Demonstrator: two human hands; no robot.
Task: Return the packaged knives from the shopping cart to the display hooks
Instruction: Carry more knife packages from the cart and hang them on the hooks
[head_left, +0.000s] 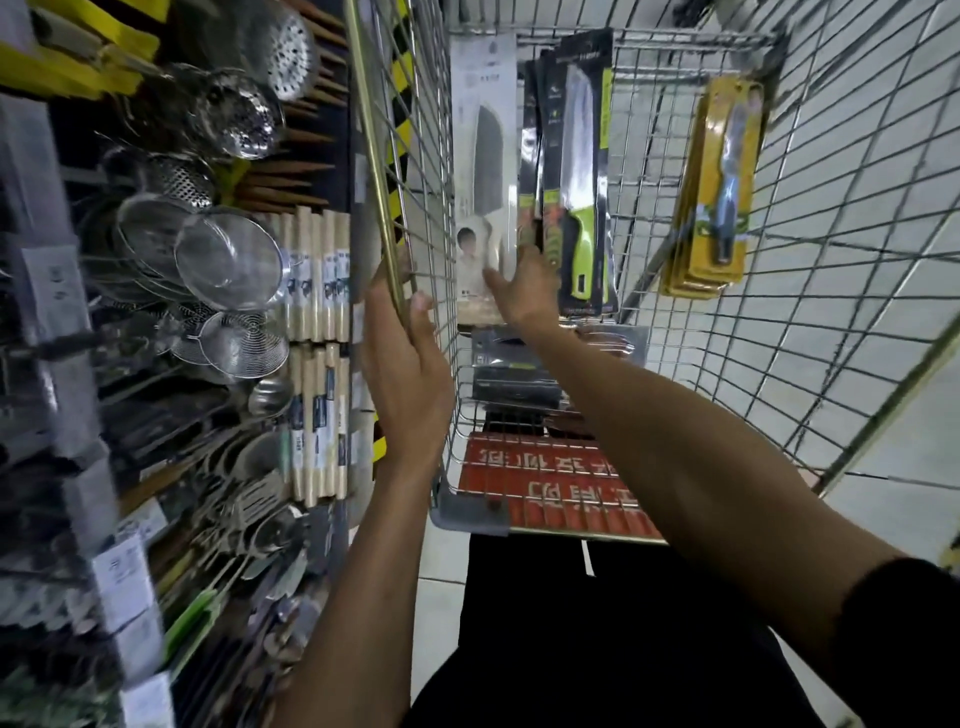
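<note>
Inside the wire shopping cart (675, 171) stand several packaged knives. A white pack with a dark blade (483, 171) leans at the left, and black packs with a green-handled knife (579, 171) stand beside it. Yellow packs (714, 192) lean on the right wall. Dark packs (519, 374) lie flat on the cart floor. My right hand (519, 286) reaches into the cart and grips the lower end of the white pack, thumb across its front. My left hand (405, 353) holds the cart's left rim, fingers curled over the brass-coloured bar.
A shelf wall at the left carries metal strainers (228, 254), skimmers (244, 114), ladles and wooden rolling pins (317, 280). The cart's red child-seat flap (545, 488) lies near me. White tiled floor (857, 130) shows through the mesh on the right.
</note>
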